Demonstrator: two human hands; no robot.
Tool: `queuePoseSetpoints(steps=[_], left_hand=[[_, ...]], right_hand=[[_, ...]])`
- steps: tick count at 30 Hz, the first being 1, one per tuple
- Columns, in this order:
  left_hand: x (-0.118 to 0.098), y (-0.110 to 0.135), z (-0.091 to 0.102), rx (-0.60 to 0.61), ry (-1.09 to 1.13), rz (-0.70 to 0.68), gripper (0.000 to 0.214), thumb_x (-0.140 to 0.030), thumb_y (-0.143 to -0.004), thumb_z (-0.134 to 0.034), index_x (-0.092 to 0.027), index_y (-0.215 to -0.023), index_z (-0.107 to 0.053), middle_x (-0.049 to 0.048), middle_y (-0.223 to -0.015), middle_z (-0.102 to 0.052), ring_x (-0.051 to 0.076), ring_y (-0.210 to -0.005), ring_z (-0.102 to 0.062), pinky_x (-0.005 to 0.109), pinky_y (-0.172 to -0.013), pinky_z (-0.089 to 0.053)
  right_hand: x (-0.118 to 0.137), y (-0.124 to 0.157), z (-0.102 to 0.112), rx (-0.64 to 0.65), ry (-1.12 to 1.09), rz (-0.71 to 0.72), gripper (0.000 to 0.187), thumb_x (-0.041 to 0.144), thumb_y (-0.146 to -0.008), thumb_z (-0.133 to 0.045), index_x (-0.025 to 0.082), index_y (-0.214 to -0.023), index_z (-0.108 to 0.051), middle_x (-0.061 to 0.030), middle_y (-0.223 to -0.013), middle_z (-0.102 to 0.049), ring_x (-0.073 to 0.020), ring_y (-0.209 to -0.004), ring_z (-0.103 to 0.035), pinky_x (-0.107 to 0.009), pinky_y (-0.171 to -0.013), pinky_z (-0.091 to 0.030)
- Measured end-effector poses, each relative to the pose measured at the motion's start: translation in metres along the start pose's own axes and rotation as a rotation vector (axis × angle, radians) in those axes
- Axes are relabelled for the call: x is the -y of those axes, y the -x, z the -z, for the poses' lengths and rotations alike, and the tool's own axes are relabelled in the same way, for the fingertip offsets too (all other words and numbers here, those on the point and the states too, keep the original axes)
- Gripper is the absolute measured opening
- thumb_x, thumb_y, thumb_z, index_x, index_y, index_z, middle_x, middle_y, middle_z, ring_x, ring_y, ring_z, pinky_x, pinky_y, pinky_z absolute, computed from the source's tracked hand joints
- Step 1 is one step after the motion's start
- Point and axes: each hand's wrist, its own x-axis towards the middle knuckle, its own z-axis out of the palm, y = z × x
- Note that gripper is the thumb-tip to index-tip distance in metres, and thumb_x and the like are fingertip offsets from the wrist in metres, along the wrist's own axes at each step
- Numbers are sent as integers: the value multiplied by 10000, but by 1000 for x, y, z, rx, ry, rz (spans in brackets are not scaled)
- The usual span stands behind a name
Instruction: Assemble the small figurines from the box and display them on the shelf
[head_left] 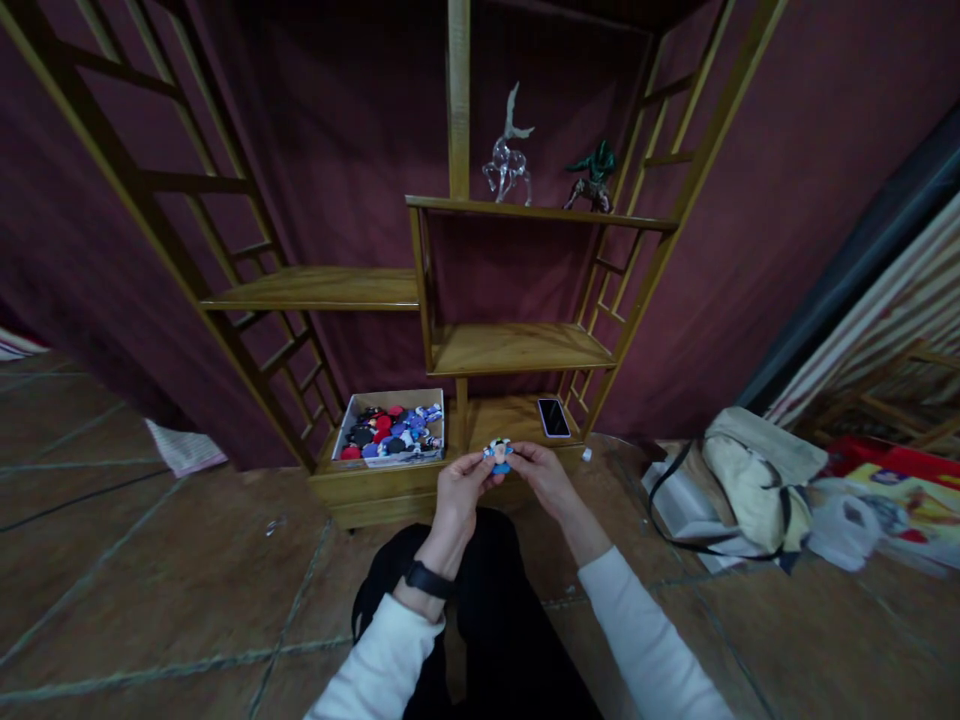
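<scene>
Person low on a tiled floor, facing a wooden shelf unit (517, 348) against a dark red cloth.

Left hand (459, 487): thumb and fingertips pinched on the left edge of a small toy (499, 455), the other fingers curled in. Black watch (427, 580) on that wrist.

Right hand (546, 478): pinched the same way on the toy's right edge. Neither hand is open.

The toy is blue and white, too small to make out further. It is held between both hands in front of the shelf's bottom board, just to the right of a white box (396, 399).

The box sits on the bottom board, left side, with small red, blue and black pieces heaped inside. A phone (553, 417) lies face up on the same board, to the right.

On the top board stand a glass deer (508, 160) and, beside it, a green figure (594, 175).

Progress, as a judgement: two pieces stand on the shelf, one is in hand, and most are in the box, so this looks like an early stage.

A tan bag (757, 478) with a black strap lies on the floor well to the right.
</scene>
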Motion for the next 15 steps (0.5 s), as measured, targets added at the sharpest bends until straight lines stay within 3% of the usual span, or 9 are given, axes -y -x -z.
queuePoseSetpoints(steps=[4,8,15], left_hand=[[-7,1,13,-3,96,78,174,-27,-657,-692,-97,-816,-694,91,-872,-707,147,-751,-661,250,-713,-550],[-13,2,23,-58,138,149,170,12,-675,-661,-100,-801,-683,84,-819,-710,150,-730,-672,241,-708,-559],[-18,6,19,-63,61,134,190,30,-656,-672,-98,-796,-667,96,-807,-708,156,-689,-674,238,-651,-566]], right_hand=[[-3,-2,-14,-17,-60,6,315,392,-659,-702,188,-899,-689,-40,-908,-696,-193,-894,-605,-349,-879,-421],[-5,0,-23,-21,-116,-48,345,403,-632,-721,185,-898,-689,-48,-893,-697,-196,-877,-610,-344,-841,-437],[1,4,-25,31,-128,-44,318,405,-638,-721,176,-857,-688,-51,-852,-690,-197,-860,-608,-342,-831,-438]])
